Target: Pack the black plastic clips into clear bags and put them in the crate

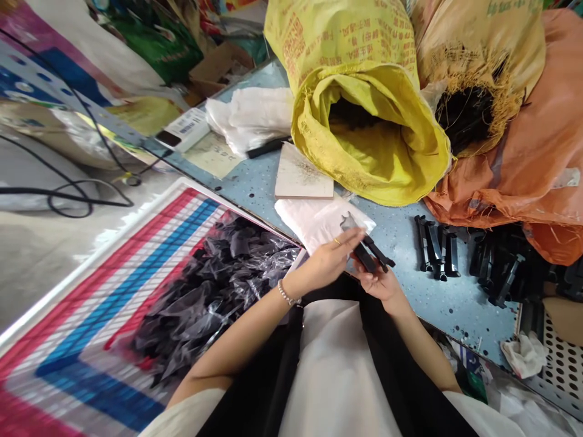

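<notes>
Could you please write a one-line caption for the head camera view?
Left hand and right hand hold a black part over a speckled blue workbench.

Molded parts [424,243] on the workbench [401,303]

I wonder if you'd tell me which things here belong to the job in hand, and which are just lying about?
Part of the job:
left hand, right hand, black plastic part, loose black parts, bagged black parts, white plastic bag

Lying about:
yellow woven sack, orange woven sack, pale tile
</notes>
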A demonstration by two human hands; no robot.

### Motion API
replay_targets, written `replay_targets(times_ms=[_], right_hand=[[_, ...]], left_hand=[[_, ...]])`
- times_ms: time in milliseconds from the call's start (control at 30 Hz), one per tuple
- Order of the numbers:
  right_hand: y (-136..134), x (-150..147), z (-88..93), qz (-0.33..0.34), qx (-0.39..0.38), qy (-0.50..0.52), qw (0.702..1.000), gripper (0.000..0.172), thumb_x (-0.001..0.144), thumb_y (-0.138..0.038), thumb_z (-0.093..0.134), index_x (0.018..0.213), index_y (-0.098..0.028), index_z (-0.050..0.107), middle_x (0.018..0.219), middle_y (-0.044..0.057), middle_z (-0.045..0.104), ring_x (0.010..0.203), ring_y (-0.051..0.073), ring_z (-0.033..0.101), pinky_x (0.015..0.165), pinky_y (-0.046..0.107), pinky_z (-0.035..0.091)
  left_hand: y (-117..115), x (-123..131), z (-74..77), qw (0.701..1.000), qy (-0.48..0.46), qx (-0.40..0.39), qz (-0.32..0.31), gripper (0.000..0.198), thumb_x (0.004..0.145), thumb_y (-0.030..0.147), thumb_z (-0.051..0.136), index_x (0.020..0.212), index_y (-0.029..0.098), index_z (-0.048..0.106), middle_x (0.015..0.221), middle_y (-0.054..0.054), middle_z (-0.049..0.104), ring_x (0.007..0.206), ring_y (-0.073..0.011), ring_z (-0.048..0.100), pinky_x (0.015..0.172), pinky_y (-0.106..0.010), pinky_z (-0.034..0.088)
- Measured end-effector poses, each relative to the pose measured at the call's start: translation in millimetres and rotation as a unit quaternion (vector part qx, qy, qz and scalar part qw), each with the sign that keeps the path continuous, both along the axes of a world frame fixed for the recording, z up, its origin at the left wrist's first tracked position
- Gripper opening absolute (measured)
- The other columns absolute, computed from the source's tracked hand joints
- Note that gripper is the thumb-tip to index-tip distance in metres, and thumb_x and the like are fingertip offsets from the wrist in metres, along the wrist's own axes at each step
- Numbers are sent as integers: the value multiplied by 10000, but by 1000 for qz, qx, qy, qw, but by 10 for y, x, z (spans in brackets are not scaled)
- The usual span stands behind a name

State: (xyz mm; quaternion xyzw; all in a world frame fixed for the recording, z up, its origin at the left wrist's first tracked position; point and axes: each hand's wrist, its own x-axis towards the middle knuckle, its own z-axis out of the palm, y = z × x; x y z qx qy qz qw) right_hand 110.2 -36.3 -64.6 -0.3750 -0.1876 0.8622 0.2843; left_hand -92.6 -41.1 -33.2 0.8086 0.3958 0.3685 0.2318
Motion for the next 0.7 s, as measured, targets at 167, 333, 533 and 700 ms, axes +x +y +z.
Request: replay_targets(times_ms=[167, 333, 533, 700], right_hand=[[4, -208, 161, -58, 171, -159, 971, 216, 769, -374, 797, 870, -219, 684, 767, -16, 648, 657, 115, 574, 574, 211, 496], [-210, -121, 463, 83, 215, -165, 959, 403, 825, -358, 750, 1213, -269, 685, 1070, 27, 726, 857, 168, 681, 793, 327, 567], [-91, 330, 313, 19, 250, -277, 927, 363, 847, -471, 717, 1126, -240, 703, 997, 51, 740, 854, 192, 698, 829, 382, 578], [108, 827, 274, 6, 348, -447, 824, 431, 889, -530, 596, 1169, -213, 673, 1051, 92, 715, 865, 221, 685, 810, 407, 570]], left_hand=[[-277, 113, 173, 999, 18, 1, -30, 604, 961, 128, 476, 1544, 190, 334, 1441, -181, 539, 1323, -249, 577, 1075, -391, 544], [-557, -216, 451, 991, 80, 5, 103, 282, 1010, 282, 497, 1241, 189, 628, 1163, -99, 698, 1080, -193, 701, 987, -325, 586], [-801, -1633, 228, 855, 285, -224, 370, 305, 978, 357, 444, 1033, 165, 675, 1087, -126, 717, 1068, -304, 681, 984, -497, 540], [-596, -2240, -329, 711, 340, -367, 494, 157, 881, 280, 508, 892, 154, 601, 1048, -136, 659, 1053, -368, 661, 875, -554, 557]])
